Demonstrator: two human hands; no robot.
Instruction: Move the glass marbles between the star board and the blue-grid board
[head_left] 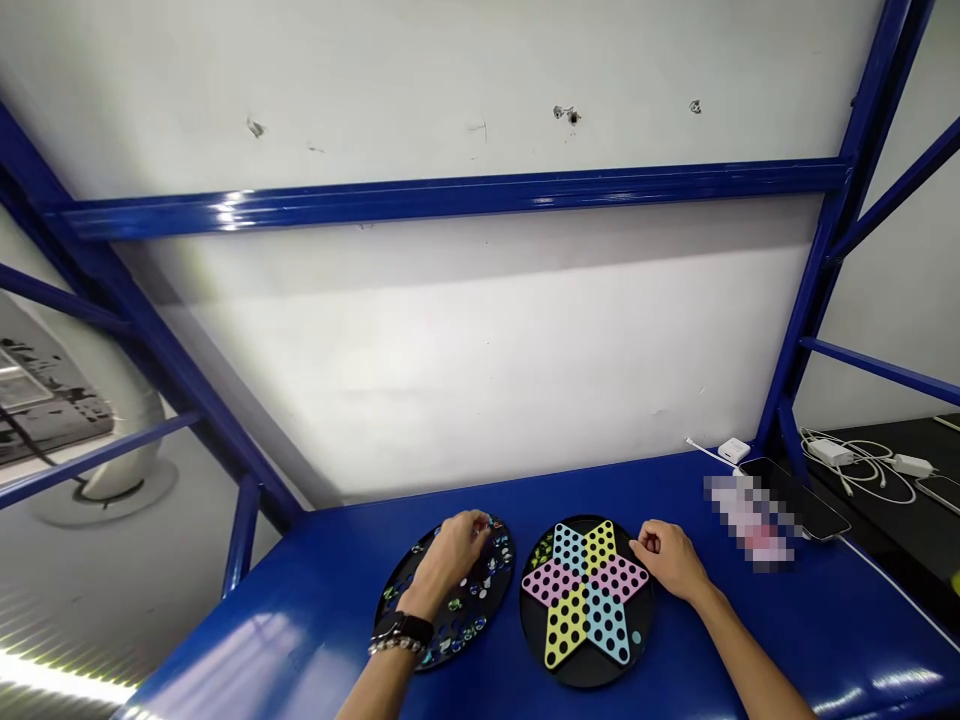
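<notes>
A round black tray (480,600) with several glass marbles, some green, blue and clear, lies on the blue tabletop. My left hand (452,550), with a dark watch and a beaded bracelet at the wrist, reaches over it. Its fingers bend down together among the marbles near the far rim, and their tips are hidden. Right of the tray lies a Chinese checkers board (585,582), a yellow, pink and blue star on a black round base. Green marbles (541,550) sit in its upper left pocket. My right hand (670,560) is curled at the board's right rim; whatever it may hold is hidden.
Farther right, a phone (799,498) lies beside a blurred-out patch, with a white charger (733,450) and cable. More white cables (862,460) lie on a black surface. Blue metal posts and a crossbar (465,198) frame the white wall behind.
</notes>
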